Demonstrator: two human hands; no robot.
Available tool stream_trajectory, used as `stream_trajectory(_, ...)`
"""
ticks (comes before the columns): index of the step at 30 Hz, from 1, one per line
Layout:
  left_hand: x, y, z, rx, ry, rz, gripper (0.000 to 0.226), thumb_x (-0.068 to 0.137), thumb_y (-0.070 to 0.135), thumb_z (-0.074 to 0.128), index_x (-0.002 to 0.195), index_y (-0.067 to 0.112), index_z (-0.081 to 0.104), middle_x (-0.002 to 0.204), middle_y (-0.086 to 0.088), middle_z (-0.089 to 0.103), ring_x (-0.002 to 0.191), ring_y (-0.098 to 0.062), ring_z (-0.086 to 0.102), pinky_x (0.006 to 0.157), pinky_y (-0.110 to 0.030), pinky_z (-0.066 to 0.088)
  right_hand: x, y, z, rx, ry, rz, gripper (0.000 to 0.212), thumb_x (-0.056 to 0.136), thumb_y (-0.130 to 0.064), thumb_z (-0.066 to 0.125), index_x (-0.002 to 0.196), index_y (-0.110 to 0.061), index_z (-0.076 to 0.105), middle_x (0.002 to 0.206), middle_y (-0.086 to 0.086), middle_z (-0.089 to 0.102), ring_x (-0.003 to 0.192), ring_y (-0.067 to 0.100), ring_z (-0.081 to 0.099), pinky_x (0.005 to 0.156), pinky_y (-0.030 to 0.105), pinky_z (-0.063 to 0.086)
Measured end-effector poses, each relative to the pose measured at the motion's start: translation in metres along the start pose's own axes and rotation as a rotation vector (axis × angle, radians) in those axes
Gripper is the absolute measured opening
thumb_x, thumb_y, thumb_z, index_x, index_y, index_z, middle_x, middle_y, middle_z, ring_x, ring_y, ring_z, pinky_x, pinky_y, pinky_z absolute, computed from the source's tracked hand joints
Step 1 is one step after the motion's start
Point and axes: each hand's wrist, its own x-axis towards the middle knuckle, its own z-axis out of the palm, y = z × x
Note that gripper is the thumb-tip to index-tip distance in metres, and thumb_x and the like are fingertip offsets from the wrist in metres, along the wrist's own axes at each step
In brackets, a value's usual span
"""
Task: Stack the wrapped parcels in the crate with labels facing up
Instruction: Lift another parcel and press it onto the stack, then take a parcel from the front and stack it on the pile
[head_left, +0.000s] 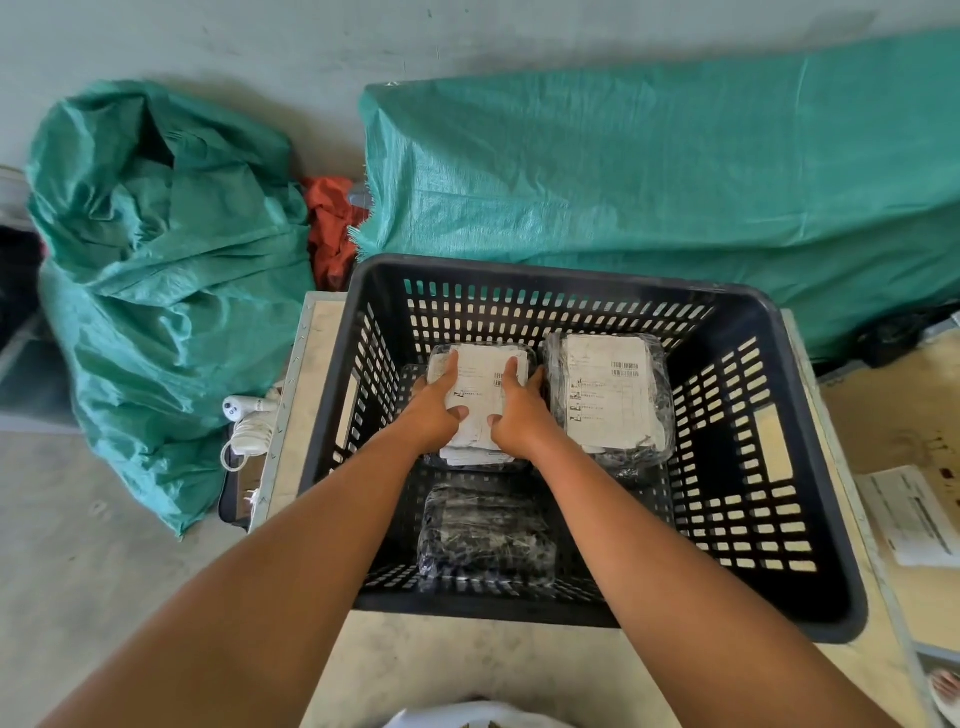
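Both hands (475, 410) grip label-up parcel (483, 395) inside crate (810, 467).

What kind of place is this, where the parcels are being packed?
Probably a small packing or dispatch area. Wrapped parcels with barcode labels sit in a black plastic crate, and big green woven sacks lie on the concrete floor behind.

Matt black plastic crate (810, 467); glossy film-wrapped parcels (610, 400) with paper labels.
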Motion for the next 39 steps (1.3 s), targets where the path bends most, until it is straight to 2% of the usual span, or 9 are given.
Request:
stream_trajectory(4, -0.003, 0.004, -0.004, 0.067, -0.003, -0.011, 0.087, 0.1, 0.022, 0.06, 0.156, 0.05, -0.001, 0.157, -0.017, 0.025, 0.131, -0.033, 0.046, 0.106, -0.04, 0.046, -0.002, -0.002, -0.001, 0.02, -0.005, 0.002, 0.1, 0.099, -0.008, 0.058, 0.16, -0.027, -0.018, 0.162, 0.017, -0.034, 0.145, 0.032, 0.039, 0.108, 0.033, 0.041)
stream_trajectory(7, -0.006, 0.009, -0.008, 0.138, -0.022, -0.015, 0.088, 0.099, 0.026, 0.06, 0.157, 0.047, -0.004, 0.159, -0.019, 0.025, 0.136, -0.036, 0.044, 0.112, -0.048, 0.041, -0.005, -0.004, -0.003, 0.033, -0.01, 0.008, 0.102, 0.098, -0.005, 0.059, 0.16, -0.028, -0.018, 0.162, 0.015, -0.035, 0.147, 0.032, 0.036, 0.109, 0.034, 0.041)
stream_trajectory(13, -0.013, 0.019, -0.013, 0.241, 0.023, 0.003, 0.09, 0.096, 0.028, 0.065, 0.16, 0.038, 0.002, 0.159, -0.019, 0.025, 0.141, -0.036, 0.038, 0.116, -0.045, 0.034, -0.015, -0.012, -0.011, 0.029, 0.002, 0.039, 0.097, 0.098, -0.006, 0.06, 0.162, -0.026, -0.01, 0.165, 0.013, -0.029, 0.149, 0.031, 0.033, 0.111, 0.034, 0.039)
stream_trajectory(18, -0.026, 0.031, -0.018, 0.241, 0.017, -0.02, 0.085, 0.098, 0.02, 0.061, 0.161, 0.035, 0.006, 0.167, -0.018, 0.003, 0.149, -0.04, 0.024, 0.115, -0.045, 0.037, -0.034, -0.006, -0.016, -0.043, 0.037, -0.086, 0.085, 0.1, -0.027, 0.062, 0.163, -0.013, 0.007, 0.168, 0.02, 0.005, 0.146, 0.036, 0.035, 0.115, 0.038, 0.035)
stream_trajectory(21, -0.044, 0.041, -0.023, 0.295, 0.034, 0.06, 0.077, 0.097, 0.029, 0.063, 0.161, 0.022, 0.02, 0.166, -0.018, 0.015, 0.148, -0.037, 0.028, 0.116, -0.041, 0.033, -0.053, 0.007, -0.031, 0.012, 0.056, -0.21, 0.069, 0.098, -0.028, 0.066, 0.157, -0.013, 0.033, 0.161, 0.012, 0.036, 0.141, 0.03, 0.044, 0.114, 0.039, 0.036)
stream_trajectory(26, -0.099, 0.033, -0.037, 0.369, -0.278, 0.199, 0.065, 0.089, 0.037, 0.074, 0.148, 0.029, 0.049, 0.15, 0.0, 0.053, 0.127, -0.018, 0.056, 0.108, -0.034, 0.044, -0.086, 0.051, -0.052, 0.127, -0.102, -0.294, 0.045, 0.084, -0.026, 0.083, 0.127, -0.031, 0.068, 0.135, -0.005, 0.065, 0.105, 0.01, 0.07, 0.096, 0.031, 0.055)
stream_trajectory(30, -0.131, 0.024, -0.035, 0.412, -0.568, 0.219, 0.059, 0.086, 0.032, 0.079, 0.141, 0.04, 0.056, 0.14, 0.012, 0.061, 0.11, 0.001, 0.064, 0.103, -0.031, 0.048, -0.102, 0.07, -0.042, 0.095, -0.373, -0.28, 0.036, 0.071, -0.027, 0.093, 0.1, -0.041, 0.076, 0.124, -0.015, 0.065, 0.109, 0.009, 0.066, 0.087, 0.026, 0.055)
stream_trajectory(36, -0.138, 0.013, -0.028, 0.421, -0.611, 0.258, 0.054, 0.085, 0.03, 0.079, 0.135, 0.042, 0.061, 0.144, 0.013, 0.057, 0.128, -0.01, 0.057, 0.11, -0.039, 0.044, -0.102, 0.074, -0.018, -0.064, -0.411, -0.362, 0.038, 0.062, -0.034, 0.097, 0.094, -0.037, 0.077, 0.093, -0.013, 0.068, 0.086, 0.011, 0.064, 0.075, 0.031, 0.054)
stream_trajectory(39, -0.138, 0.008, -0.027, 0.404, -0.601, 0.248, 0.061, 0.083, 0.028, 0.082, 0.137, 0.041, 0.059, 0.143, 0.017, 0.056, 0.131, -0.008, 0.053, 0.113, -0.036, 0.041, -0.097, 0.079, -0.018, -0.074, -0.397, -0.408, 0.037, 0.064, -0.036, 0.096, 0.096, -0.039, 0.077, 0.102, -0.013, 0.069, 0.087, 0.003, 0.062, 0.072, 0.026, 0.052)
